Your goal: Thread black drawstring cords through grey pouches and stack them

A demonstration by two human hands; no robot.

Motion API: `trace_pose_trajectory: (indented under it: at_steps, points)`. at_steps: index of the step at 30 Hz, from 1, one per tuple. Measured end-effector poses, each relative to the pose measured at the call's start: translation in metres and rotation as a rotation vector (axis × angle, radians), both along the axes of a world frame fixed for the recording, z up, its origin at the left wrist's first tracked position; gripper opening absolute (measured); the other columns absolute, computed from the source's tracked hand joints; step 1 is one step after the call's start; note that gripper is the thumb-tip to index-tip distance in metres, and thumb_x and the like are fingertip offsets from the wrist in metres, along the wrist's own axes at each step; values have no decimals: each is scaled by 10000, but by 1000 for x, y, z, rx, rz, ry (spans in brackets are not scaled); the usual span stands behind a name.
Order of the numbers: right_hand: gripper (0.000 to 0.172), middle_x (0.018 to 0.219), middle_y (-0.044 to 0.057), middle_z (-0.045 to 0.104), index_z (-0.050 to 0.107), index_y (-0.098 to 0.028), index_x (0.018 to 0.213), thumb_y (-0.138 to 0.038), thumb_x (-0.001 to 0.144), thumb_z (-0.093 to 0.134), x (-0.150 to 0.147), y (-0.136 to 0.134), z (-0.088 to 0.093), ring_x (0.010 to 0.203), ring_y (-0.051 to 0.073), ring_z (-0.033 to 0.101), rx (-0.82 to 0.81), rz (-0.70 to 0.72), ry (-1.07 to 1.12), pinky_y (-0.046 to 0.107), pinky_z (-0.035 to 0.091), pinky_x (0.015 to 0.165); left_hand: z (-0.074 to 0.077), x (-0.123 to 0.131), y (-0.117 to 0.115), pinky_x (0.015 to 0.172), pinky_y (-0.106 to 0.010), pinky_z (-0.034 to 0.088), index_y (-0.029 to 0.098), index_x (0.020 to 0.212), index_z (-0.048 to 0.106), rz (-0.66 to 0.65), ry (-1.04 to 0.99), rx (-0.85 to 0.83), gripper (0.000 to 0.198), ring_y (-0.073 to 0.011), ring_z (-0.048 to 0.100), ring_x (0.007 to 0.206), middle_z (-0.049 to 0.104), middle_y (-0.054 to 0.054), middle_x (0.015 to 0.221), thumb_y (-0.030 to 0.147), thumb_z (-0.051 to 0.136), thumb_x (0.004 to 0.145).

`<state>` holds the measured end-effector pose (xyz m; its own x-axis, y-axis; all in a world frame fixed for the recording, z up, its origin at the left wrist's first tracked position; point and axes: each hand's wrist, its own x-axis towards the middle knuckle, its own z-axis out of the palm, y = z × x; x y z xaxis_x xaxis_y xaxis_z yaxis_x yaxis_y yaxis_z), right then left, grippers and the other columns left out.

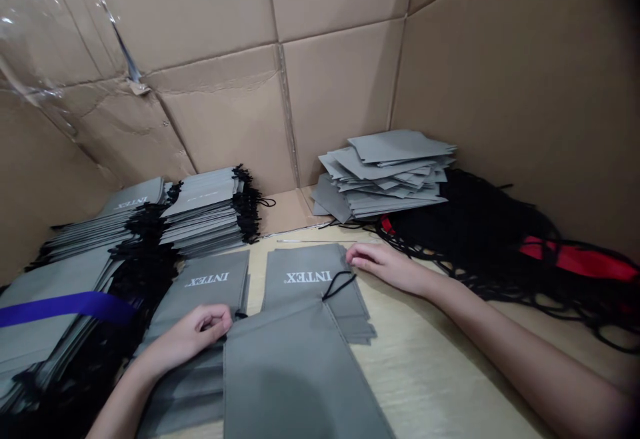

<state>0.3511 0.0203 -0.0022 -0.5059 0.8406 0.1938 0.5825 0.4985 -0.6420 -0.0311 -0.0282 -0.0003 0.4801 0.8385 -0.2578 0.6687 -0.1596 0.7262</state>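
Observation:
My left hand (207,327) is closed, its curled fingertips beside a bit of black cord (241,315) and the upper corner of the near grey pouch (287,372). What those fingers hold is hidden. That near pouch lies blank side up, with a black cord loop (339,285) at its top edge. Beyond it is a short stack of grey pouches (295,259) with white INTEX lettering. At the right corner of this stack, my right hand (387,267) has its thumb and fingers closed on the edge of the top pouch. Another row of INTEX pouches (200,277) lies under and behind my left hand.
Corded pouch stacks (203,209) stand at left, one bundle (45,339) crossed by a blue band (65,307). A loose pile of grey pieces (395,172) sits at the back. Black cords (475,225) with red bands (575,259) lie at right. Cardboard walls (340,59) enclose the table.

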Motion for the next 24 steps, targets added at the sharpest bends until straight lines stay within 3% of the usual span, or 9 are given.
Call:
trace_pose_trajectory:
  at_steps: [4,11,16,24]
  points:
    - [242,937,50,559,572,-211,940,-413,824,508,-5,0,-6,908,212,497,59,56,-73,338,383,811,0,-1,0,548,-221,235,187,627,360,3,-17,2,430,-121,283,606,302,42,620,573,360,817]
    - [122,811,25,503,528,-193,733,-267,829,511,-7,3,-13,811,175,480,137,116,-89,286,380,744,1,-1,-1,544,-223,223,183,629,363,7,-39,-2,400,-116,280,600,303,45,615,527,376,834]
    - [74,682,-23,522,501,-201,734,-155,787,479,-4,2,-8,649,138,481,38,50,-27,233,341,590,1,-5,0,547,-224,223,184,627,348,5,-39,33,400,-115,271,600,302,45,618,522,370,840]
    - [67,655,-13,568,513,-182,649,-156,711,510,1,2,-1,651,148,515,1,-93,79,231,359,587,2,-14,1,529,-211,221,183,619,340,16,-43,70,408,-106,261,585,278,51,613,523,376,841]
